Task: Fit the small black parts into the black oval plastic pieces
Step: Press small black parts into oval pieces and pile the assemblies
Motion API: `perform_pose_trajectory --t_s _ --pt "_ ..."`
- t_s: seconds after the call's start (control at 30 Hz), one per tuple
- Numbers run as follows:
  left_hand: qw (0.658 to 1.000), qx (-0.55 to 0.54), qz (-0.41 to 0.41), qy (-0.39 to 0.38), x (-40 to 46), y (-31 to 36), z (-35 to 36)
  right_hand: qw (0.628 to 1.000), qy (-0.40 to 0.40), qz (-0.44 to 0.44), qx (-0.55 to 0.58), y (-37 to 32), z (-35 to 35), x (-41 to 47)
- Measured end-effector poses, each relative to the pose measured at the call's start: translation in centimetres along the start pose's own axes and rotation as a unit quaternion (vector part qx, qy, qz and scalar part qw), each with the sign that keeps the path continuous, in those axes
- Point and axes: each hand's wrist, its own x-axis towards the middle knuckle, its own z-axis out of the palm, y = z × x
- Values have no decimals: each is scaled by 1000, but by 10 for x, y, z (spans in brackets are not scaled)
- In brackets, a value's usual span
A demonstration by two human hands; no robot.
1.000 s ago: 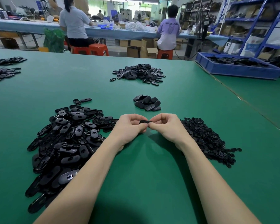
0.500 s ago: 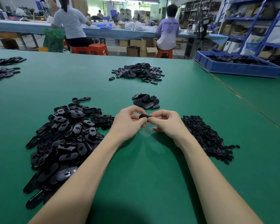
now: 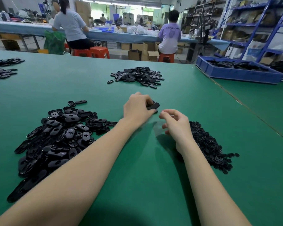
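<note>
Both hands parted | left hand [image 3: 137,108] moved oval piece [image 3: 154,105] onto small pile

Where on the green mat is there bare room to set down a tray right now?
Bare green table lies between the forearms, bordered by the oval piece pile and small parts pile. More lies left of the far pile. Crowded where the left hand reaches the small stack, near the right hand.

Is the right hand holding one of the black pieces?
No, the right hand hangs above the green table with loosely curled fingers and nothing in it.
</note>
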Motion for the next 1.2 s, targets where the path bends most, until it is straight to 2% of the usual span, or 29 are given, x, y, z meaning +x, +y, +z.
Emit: perform_pose_trajectory --t_s 0.13,0.23,0.37,0.63,0.77,0.9,0.97,1.07,1.2 --pt "997 65 -15 -38 24 7 20 1000 -18 10 -7 0 -5 0" --pt "995 79 -42 -37 30 9 30 1000 -26 12 -5 -1 -5 2" --pt "995 50 -83 -21 28 11 35 999 -44 19 -6 0 -4 1" --pt "995 -59 -69 46 -22 15 6 999 -41 -7 -18 -1 -5 -2" --pt "996 -69 -57 22 -50 2 -22 994 -20 -50 -96 2 -4 -4" --pt "998 -16 -51 -23 -64 -15 -46 944 7 -123 -305 6 7 -13" --pt "998 14 -58 -27 -66 -25 -55 918 11 -147 -369 9 13 -19" --pt "992 92 -66 -49 -67 -41 -69 901 5 -162 -402 14 18 -23" --pt "971 199 -78 -111 -67 -55 -79 900 -12 -150 -408 14 18 -22"
